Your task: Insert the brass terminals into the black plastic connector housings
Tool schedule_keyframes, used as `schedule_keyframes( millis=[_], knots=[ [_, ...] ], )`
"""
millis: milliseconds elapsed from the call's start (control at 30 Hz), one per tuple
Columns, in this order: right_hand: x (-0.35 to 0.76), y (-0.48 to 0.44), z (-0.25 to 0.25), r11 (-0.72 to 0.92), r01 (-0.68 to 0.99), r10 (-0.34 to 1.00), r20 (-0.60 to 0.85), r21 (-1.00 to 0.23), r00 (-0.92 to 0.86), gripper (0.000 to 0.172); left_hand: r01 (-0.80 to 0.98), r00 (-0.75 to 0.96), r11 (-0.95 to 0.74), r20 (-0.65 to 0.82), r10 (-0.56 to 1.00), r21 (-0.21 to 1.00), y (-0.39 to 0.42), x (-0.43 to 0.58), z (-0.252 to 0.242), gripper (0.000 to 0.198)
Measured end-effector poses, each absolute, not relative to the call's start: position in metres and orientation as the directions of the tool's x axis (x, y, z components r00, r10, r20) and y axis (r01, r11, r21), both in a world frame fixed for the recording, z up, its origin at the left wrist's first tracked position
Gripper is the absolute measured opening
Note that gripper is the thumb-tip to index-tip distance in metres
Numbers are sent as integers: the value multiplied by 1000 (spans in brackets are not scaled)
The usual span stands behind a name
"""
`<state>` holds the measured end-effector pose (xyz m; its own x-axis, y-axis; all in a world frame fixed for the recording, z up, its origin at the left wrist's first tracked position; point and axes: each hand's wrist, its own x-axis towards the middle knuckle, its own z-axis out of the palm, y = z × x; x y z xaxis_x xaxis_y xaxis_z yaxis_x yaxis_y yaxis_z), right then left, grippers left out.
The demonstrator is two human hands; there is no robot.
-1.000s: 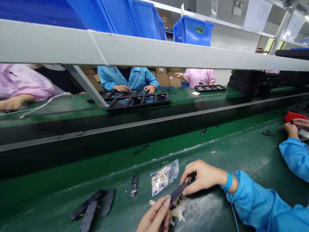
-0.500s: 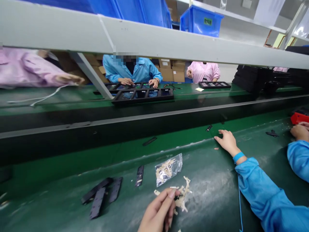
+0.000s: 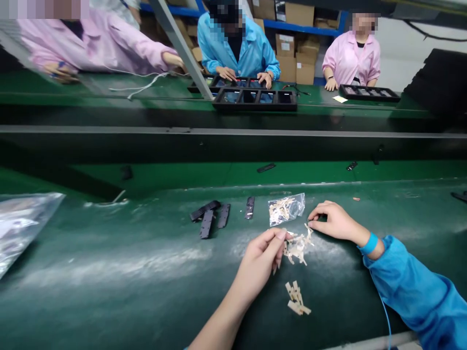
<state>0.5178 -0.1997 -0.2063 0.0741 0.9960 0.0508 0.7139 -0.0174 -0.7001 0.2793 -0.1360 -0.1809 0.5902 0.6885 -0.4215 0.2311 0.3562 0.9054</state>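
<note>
My left hand (image 3: 261,249) is pinched closed at the left edge of a loose pile of small cream-coloured pieces (image 3: 298,250). Whatever lies between its thumb and fingertips is hidden. On the far right side of that pile is my right hand (image 3: 336,222), in a blue sleeve with a blue wrist band. Its thumb and forefinger are apart, close to one cream piece, with nothing visible between them. A clear plastic bag (image 3: 286,209) of similar cream pieces lies just behind the pile. Nearer to me sits a smaller group of cream strips (image 3: 297,297).
Several black flat parts (image 3: 207,223) lie left of the bag, with one black part (image 3: 250,208) apart from them. A large clear bag (image 3: 27,223) lies far left. Across a raised dark ledge (image 3: 233,148), co-workers sit near black trays (image 3: 255,107).
My right hand has come back from the far side of the bench to the pile. My left hand stays pinched beside the pile. The view has tilted down and turned left.
</note>
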Motion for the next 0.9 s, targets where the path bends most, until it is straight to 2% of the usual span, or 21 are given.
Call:
schedule_keyframes(
  millis=[133,233,333,400,500,633,700,800,900],
  knots=[
    [505,-206,-200,19,680,999,45,-733,21,9,233,548,290,-372,749,928,-125,273,-177,46],
    [489,-223,-197,69,647,998,57,-760,-38,7,309,538,104,-264,801,945,-117,264,-178,37],
    [470,-245,-195,157,634,983,57,-757,-175,2,446,630,-96,-235,740,890,-114,258,-184,30],
    [458,-257,-194,189,654,962,6,-733,-272,12,500,665,-170,-251,703,849,-116,258,-189,27],
    [447,-263,-193,196,723,941,-81,-662,-329,23,510,669,-198,-241,703,837,-120,263,-192,27],
    [447,-258,-191,143,702,927,-154,-698,-341,9,493,662,-175,-237,712,852,-123,266,-190,28],
    [451,-256,-191,131,694,930,-154,-708,-333,6,479,703,-199,-237,670,855,-123,265,-187,26],
    [454,-257,-193,167,726,935,-127,-667,-332,15,459,816,-295,-267,513,838,-125,261,-179,22],
    [455,-256,-197,210,742,926,-115,-636,-361,18,525,831,-386,-359,425,758,-128,259,-176,23]
  ],
)
